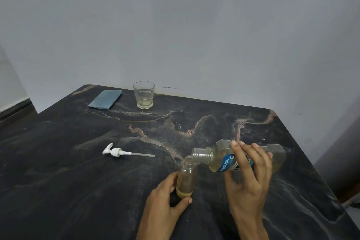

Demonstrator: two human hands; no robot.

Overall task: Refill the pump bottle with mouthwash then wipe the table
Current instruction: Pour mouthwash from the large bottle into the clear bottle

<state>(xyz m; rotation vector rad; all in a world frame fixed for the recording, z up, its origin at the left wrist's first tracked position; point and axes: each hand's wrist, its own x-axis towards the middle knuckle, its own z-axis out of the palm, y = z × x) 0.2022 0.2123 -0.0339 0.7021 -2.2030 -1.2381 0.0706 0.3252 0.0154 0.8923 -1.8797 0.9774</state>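
Above the left hand (165, 198)'s gripped pump bottle (187, 177), the right hand (247, 173) holds the tilted mouthwash bottle (220, 160).

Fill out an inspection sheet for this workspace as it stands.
Surface: dark marbled table, pale veins; no spill visible.
Job's things: small pump bottle upright, uncapped, a little yellowish liquid at the bottom; mouthwash bottle tipped on its side, mouth at the small bottle's neck; pump head lying apart to the left; folded blue cloth at the far edge.
Clutter: glass with some pale liquid, beside the cloth.
Hands: left hand grips the pump bottle's base; right hand grips the mouthwash bottle.
Cables: thin wire behind the glass.
Surroundings: plain grey wall.
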